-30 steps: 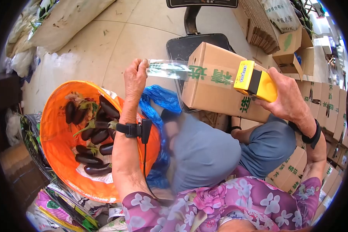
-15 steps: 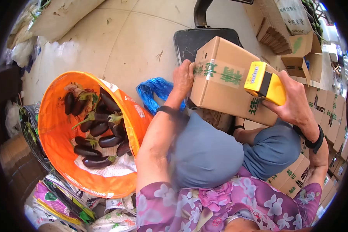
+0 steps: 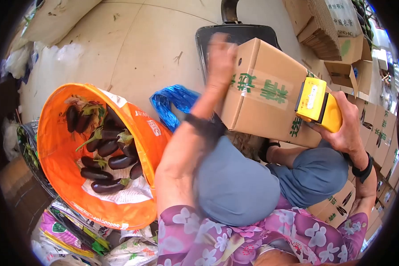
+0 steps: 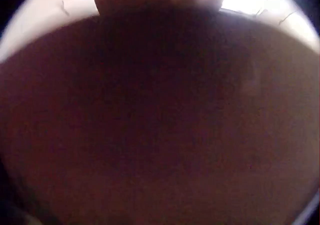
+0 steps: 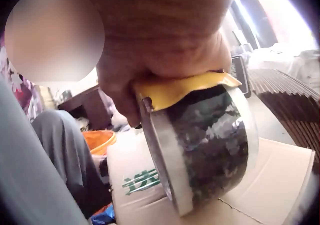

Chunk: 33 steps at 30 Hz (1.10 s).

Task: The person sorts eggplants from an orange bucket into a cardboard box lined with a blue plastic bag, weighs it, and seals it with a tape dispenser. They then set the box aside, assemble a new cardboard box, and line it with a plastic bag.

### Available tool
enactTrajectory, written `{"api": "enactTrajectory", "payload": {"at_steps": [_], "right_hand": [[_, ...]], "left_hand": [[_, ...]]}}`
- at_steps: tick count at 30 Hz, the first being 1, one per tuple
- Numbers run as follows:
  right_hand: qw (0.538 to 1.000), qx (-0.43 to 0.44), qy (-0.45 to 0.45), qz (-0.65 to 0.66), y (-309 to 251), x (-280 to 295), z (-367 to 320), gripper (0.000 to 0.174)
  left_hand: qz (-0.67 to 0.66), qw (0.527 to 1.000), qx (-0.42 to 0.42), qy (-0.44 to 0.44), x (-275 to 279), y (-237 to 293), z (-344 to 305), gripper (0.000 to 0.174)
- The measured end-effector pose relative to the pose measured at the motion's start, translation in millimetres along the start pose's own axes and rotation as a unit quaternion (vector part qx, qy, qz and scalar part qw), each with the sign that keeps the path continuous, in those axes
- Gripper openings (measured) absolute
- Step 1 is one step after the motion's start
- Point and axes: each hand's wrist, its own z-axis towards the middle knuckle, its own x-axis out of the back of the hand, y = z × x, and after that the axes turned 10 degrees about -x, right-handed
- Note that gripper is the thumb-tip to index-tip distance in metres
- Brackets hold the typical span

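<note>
A closed cardboard box [image 3: 264,117] with green printing stands tilted in front of the knees, with clear tape across its top. My right hand [image 3: 346,126] grips a yellow tape dispenser [image 3: 312,99] at the box's right end. In the right wrist view, the dispenser's tape roll [image 5: 210,145] is close over the cardboard. My left hand [image 3: 221,62], blurred by motion, is at the box's left end face with its fingers pointing away from the body. A dark, out-of-focus surface fills most of the left wrist view, and only part of the hand shows at its top.
An orange bucket-shaped bag [image 3: 93,215] holding several eggplants stands at the left. A blue plastic bag [image 3: 164,108] lies beside it. Behind the box is a black scale platform [image 3: 259,33]. Flattened cartons [image 3: 321,37] and an open carton [image 3: 348,73] are at the right.
My left hand moved right from the stretched tape end to the box's end, then up along it. The tape strip now lies folded down. My right hand shifted slightly right with the dispenser.
</note>
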Motion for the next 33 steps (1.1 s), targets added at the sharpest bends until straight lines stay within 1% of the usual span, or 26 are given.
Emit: {"api": "enactTrajectory", "payload": {"at_steps": [1, 2, 3, 5, 6, 8, 9, 10, 12, 13, 16, 17, 19, 20, 22, 23, 24, 25, 27, 28, 29, 30, 31, 32, 33], "right_hand": [[1.0, 0.007, 0.008, -0.004, 2, 0, 2, 0.061], [1.0, 0.009, 0.013, -0.003, 4, -1, 4, 0.061], [1.0, 0.019, 0.021, 0.007, 8, -3, 5, 0.063], [0.998, 0.047, 0.043, 0.023, 6, -3, 3, 0.065], [0.998, 0.042, 0.047, 0.027, 9, -3, 5, 0.065], [0.997, 0.045, 0.029, 0.058, 13, -6, -1, 0.062], [0.996, 0.051, 0.047, 0.054, 12, -6, -1, 0.06], [0.995, 0.056, 0.053, 0.057, 12, -6, 1, 0.06], [0.991, 0.047, 0.047, 0.113, 14, -8, 2, 0.058], [0.991, 0.076, 0.058, 0.098, 15, -7, 3, 0.058], [0.989, 0.082, 0.062, 0.103, 19, -10, -2, 0.057], [0.99, 0.067, 0.051, 0.109, 18, -9, -3, 0.057], [0.986, 0.087, 0.062, 0.128, 17, -8, 2, 0.056], [0.982, 0.098, 0.063, 0.145, 18, -9, 2, 0.056], [0.982, 0.095, 0.071, 0.145, 20, -9, 1, 0.057], [0.983, 0.096, 0.072, 0.14, 19, -9, -1, 0.057], [0.983, 0.103, 0.07, 0.133, 18, -9, -1, 0.058], [0.979, 0.124, 0.077, 0.139, 18, -9, 0, 0.056], [0.977, 0.126, 0.085, 0.146, 20, -10, 4, 0.054], [0.975, 0.135, 0.089, 0.15, 19, -10, 5, 0.052], [0.972, 0.151, 0.098, 0.154, 17, -7, 4, 0.05], [0.971, 0.147, 0.107, 0.155, 18, -5, 4, 0.05], [0.971, 0.156, 0.095, 0.157, 20, -3, 3, 0.05], [0.97, 0.164, 0.081, 0.159, 21, -2, 0, 0.05], [0.972, 0.166, 0.096, 0.139, 23, 2, -6, 0.05]], "left_hand": [[-0.07, 0.993, 0.082, -0.041, 5, 10, 1, 0.043], [-0.141, 0.974, 0.158, -0.081, 7, 19, 5, 0.042], [-0.141, 0.974, 0.155, -0.082, 6, 19, 10, 0.042], [-0.038, 0.992, 0.123, -0.003, 11, 20, 14, 0.049], [-0.038, 0.992, 0.12, -0.009, 10, 29, 19, 0.049], [-0.125, 0.969, 0.171, -0.123, 17, 75, 26, 0.049], [-0.164, 0.953, 0.19, -0.169, 21, 87, 32, 0.049], [-0.159, 0.956, 0.183, -0.168, 23, 87, 36, 0.049], [-0.074, 0.982, 0.046, -0.168, 22, 89, 43, 0.058], [-0.069, 0.982, 0.039, -0.173, 20, 92, 47, 0.058], [-0.066, 0.974, 0.065, -0.204, 12, 106, 44, 0.067], [-0.062, 0.973, 0.072, -0.208, 14, 113, 45, 0.07], [-0.059, 0.97, 0.086, -0.219, 14, 124, 53, 0.076], [-0.058, 0.97, 0.08, -0.22, 17, 127, 55, 0.076], [-0.157, 0.959, 0.147, -0.184, 24, 132, 59, 0.072], [-0.062, 0.979, 0.033, -0.191, 17, 118, 54, 0.079], [-0.061, 0.978, 0.034, -0.196, 15, 123, 51, 0.079], [0.009, 0.979, 0.019, -0.202, 14, 128, 48, 0.079], [0.145, 0.965, -0.019, -0.216, 11, 139, 46, 0.079], [0.147, 0.964, -0.022, -0.219, 11, 144, 46, 0.079], [0.158, 0.961, 0.014, -0.225, 12, 145, 48, 0.078], [0.167, 0.957, 0.051, -0.232, 11, 145, 50, 0.076], [0.16, 0.962, 0.033, -0.221, 10, 139, 49, 0.072], [0.159, 0.96, 0.034, -0.228, 11, 128, 45, 0.072], [0.197, 0.953, -0.04, -0.227, 10, 114, 43, 0.069]]}}
